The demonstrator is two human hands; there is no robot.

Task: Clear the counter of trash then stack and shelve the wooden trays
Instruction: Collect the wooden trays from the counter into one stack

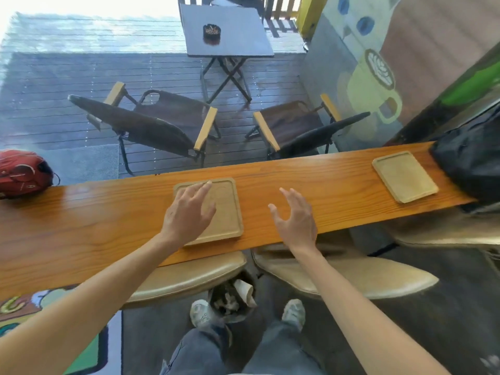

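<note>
Two pale square wooden trays lie flat on the long orange-brown wooden counter [311,182]: the near tray [224,209] at the middle by the front edge, the far tray [405,176] toward the right end, just beside a black bag [470,163]. They look stiff, light and smooth; the raised rims seem best to take. The left hand [189,212] hovers spread over the near tray, contact unclear; the right hand [296,215] hangs wide, empty. Whatever fills the floor bin [232,301] is hard to make out.
</note>
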